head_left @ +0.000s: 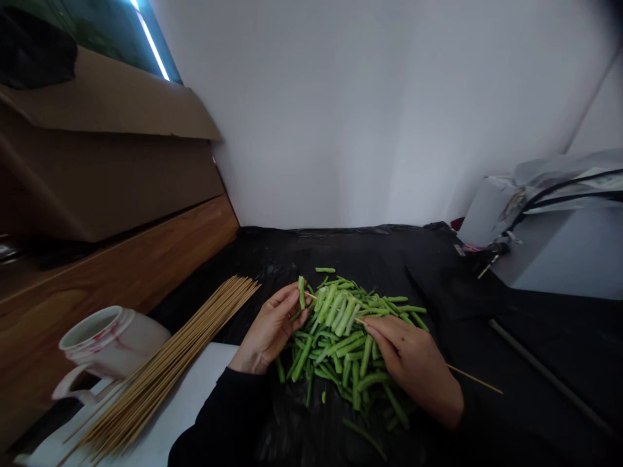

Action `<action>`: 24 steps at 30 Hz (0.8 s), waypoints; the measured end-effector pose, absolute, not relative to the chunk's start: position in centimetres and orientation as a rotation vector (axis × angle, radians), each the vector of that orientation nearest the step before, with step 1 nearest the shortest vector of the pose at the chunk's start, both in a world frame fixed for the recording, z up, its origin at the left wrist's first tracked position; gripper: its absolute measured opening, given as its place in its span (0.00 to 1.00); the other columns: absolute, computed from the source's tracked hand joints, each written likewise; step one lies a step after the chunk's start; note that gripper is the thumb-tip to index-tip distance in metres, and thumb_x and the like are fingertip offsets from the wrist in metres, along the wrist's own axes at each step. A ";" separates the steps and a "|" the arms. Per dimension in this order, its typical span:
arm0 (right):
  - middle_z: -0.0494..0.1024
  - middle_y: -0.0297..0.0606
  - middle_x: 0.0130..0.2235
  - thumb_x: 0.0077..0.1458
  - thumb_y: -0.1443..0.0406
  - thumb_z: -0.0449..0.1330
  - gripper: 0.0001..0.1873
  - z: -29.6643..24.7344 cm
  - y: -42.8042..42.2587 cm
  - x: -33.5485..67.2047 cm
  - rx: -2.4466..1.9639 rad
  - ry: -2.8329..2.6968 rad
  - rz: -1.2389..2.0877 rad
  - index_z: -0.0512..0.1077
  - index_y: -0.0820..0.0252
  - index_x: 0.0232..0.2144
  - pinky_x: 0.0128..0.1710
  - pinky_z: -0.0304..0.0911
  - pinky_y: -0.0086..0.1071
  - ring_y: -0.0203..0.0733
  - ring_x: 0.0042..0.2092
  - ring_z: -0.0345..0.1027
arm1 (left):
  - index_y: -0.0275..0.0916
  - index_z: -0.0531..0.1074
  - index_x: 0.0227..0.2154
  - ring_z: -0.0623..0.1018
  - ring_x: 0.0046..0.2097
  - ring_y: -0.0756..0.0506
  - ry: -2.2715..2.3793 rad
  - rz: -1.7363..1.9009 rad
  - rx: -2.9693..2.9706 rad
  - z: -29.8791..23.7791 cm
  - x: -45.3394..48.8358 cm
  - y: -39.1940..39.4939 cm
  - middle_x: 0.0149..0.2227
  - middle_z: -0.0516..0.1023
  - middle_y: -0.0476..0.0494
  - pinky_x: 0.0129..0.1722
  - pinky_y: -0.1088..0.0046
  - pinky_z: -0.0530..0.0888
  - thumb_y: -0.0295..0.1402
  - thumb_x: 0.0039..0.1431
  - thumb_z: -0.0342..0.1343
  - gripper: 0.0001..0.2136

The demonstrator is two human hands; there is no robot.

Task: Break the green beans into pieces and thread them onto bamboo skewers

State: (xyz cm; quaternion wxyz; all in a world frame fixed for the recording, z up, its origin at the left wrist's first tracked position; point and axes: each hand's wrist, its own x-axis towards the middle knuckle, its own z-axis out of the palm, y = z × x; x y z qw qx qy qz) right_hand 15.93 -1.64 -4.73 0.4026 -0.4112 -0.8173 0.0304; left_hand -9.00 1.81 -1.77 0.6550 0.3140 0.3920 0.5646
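Observation:
A heap of cut green bean pieces (341,353) lies on black plastic sheeting (370,259). My left hand (270,331) pinches one bean piece (302,293) upright at the tip of a thin bamboo skewer (474,381). Several bean pieces (335,310) are threaded side by side on that skewer. My right hand (413,363) is closed on the skewer's shaft, whose bare end sticks out to the right behind the hand. Both hands hover over the heap.
A bundle of bare bamboo skewers (170,370) lies on a white sheet (180,402) at the left, beside a white mug (104,344). Wooden boards and cardboard (107,168) rise on the left. A grey box with cables (549,227) stands at the right, a rod (545,373) before it.

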 end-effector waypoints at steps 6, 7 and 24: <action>0.80 0.37 0.43 0.65 0.68 0.50 0.13 -4.8 -1.7 15.9 -1.049 -2.076 0.082 0.73 0.57 0.45 0.45 0.71 0.37 0.41 0.43 0.76 | 0.36 0.77 0.40 0.78 0.36 0.51 0.900 1.298 0.702 -1.8 -8.9 1.8 0.34 0.79 0.44 0.34 0.78 0.76 0.30 0.49 0.68 0.14; 0.80 0.37 0.43 0.65 0.68 0.50 0.13 -4.8 -1.7 15.9 -1.050 -2.074 0.085 0.73 0.57 0.45 0.45 0.71 0.37 0.41 0.43 0.76 | 0.36 0.77 0.40 0.78 0.36 0.51 0.901 1.301 0.702 -1.8 -8.8 1.8 0.34 0.79 0.44 0.34 0.79 0.76 0.30 0.48 0.69 0.14; 0.80 0.38 0.43 0.64 0.69 0.50 0.14 -4.7 -1.8 15.8 -1.027 -2.075 0.084 0.73 0.59 0.46 0.44 0.71 0.37 0.41 0.44 0.76 | 0.36 0.82 0.32 0.77 0.34 0.52 0.976 1.410 0.775 -1.8 -8.5 2.0 0.32 0.82 0.46 0.37 0.79 0.74 0.34 0.36 0.74 0.16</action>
